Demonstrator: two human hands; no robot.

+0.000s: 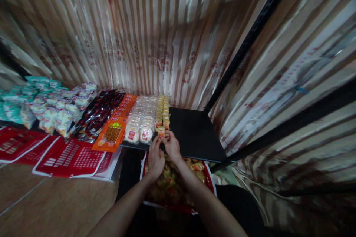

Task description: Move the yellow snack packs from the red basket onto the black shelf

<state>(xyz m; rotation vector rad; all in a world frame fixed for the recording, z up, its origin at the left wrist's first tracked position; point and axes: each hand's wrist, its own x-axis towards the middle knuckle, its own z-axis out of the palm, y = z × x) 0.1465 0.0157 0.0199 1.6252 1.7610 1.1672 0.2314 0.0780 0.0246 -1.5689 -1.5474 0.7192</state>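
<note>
Between the fingertips of my left hand [156, 158] and my right hand [171, 145] is a small yellow snack packet [161, 132], held upright at the shelf's front edge. Both hands are closed on it. Just behind it, two rows of matching yellow packets [163, 109] run back along the black shelf [194, 131]. Beneath my forearms sits a red basket [210, 181] with a white rim, full of loose yellow packets [169, 183]. My arms cover part of the basket.
Left of the yellow rows are wrapped round crackers [139, 120], an orange snack bag [112, 129], dark red packets [97, 114] and white and teal bags [55, 105]. Red baskets [75, 159] sit below. A black post [250, 40] rises at right, before striped sheeting [155, 29].
</note>
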